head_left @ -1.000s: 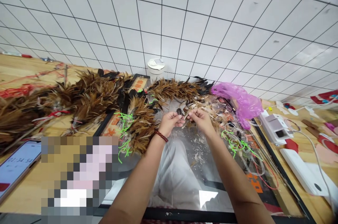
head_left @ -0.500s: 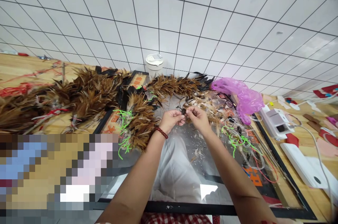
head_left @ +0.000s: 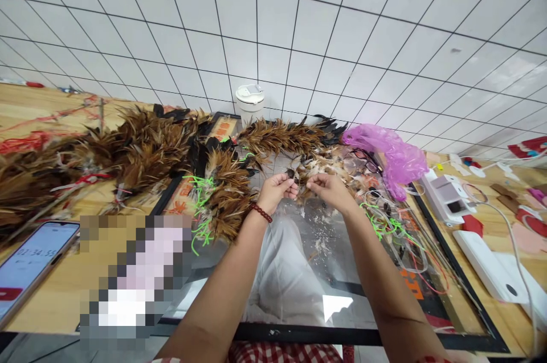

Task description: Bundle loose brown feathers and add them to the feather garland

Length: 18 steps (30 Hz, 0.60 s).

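Over the glass panel, my left hand (head_left: 277, 192) pinches a small dark feather (head_left: 290, 173) between thumb and fingertips. A short way to its right is my right hand (head_left: 327, 189), its thumb and forefinger pressed together; whatever they hold, if anything, is too small to make out. Just behind both hands lies a heap of loose pale and brown feathers (head_left: 331, 163). A bundle of brown feathers (head_left: 228, 195) tied with green strings rests left of my left hand. Farther back stretches a long brown feather bundle (head_left: 282, 138) with black feathers at its right end.
More feather bundles (head_left: 145, 152) cover the table's left side. A white lidded cup (head_left: 250, 101) stands by the tiled wall. Right of the feathers lie a pink plastic bag (head_left: 388, 152), glasses (head_left: 370, 162) and green strings (head_left: 384, 223). A phone (head_left: 36, 266) lies at the left front.
My hands have come apart: my right hand has moved right, away from the left one. The dark feather stays in my left hand. The phone at the left now shows clearly.
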Motion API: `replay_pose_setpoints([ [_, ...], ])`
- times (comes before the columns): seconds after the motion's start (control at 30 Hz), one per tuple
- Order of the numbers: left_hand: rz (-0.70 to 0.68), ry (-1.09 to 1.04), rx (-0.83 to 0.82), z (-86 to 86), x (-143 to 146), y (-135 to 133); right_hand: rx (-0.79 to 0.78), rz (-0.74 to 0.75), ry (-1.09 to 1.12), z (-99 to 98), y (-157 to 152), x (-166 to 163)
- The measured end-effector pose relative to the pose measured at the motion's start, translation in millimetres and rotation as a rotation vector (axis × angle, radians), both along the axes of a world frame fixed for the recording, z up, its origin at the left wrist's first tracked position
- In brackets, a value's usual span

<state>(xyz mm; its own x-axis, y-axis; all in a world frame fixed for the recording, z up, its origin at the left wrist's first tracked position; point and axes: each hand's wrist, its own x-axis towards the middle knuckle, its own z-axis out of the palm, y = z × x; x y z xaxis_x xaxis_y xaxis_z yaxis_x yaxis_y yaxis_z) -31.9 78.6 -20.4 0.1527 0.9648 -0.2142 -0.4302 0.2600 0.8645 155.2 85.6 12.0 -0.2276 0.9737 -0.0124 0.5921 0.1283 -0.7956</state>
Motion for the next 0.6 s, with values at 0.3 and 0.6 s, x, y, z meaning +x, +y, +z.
replay_pose_setpoints([
  [0.3,0.022,-0.038,-0.016,-1.6,-0.1,1.2,-0.086,0.124,-0.652,15.4,-30.9,-37.8],
  [0.6,0.073,-0.110,-0.035,1.7,-1.4,-1.1,-0.133,0.035,0.445,9.0,-16.4,-29.3],
])
